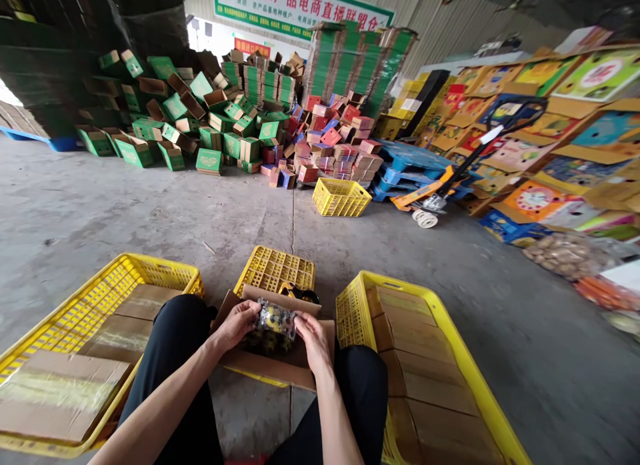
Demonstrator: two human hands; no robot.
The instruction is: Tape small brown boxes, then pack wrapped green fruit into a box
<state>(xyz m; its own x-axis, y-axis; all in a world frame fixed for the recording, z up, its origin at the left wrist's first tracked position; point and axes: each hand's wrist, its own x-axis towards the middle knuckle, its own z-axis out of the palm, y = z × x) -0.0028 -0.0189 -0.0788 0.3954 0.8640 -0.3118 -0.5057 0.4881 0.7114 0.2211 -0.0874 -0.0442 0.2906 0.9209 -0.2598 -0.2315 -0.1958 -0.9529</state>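
Observation:
My left hand (236, 323) and my right hand (313, 338) both grip a small clear plastic packet (276, 318) with dark and yellow contents. They hold it over an open cardboard box (273, 366) that sits between my knees. The box rests on an upturned yellow crate (276, 270). More dark packets lie inside the box under my hands.
A yellow crate (95, 298) lined with cardboard stands at my left, another (440, 325) at my right. Farther off are a third yellow crate (341, 197), a pallet jack (440, 192), blue pallets, heaps of green and red cartons (210, 118), and stacked printed boxes (550, 132) at right.

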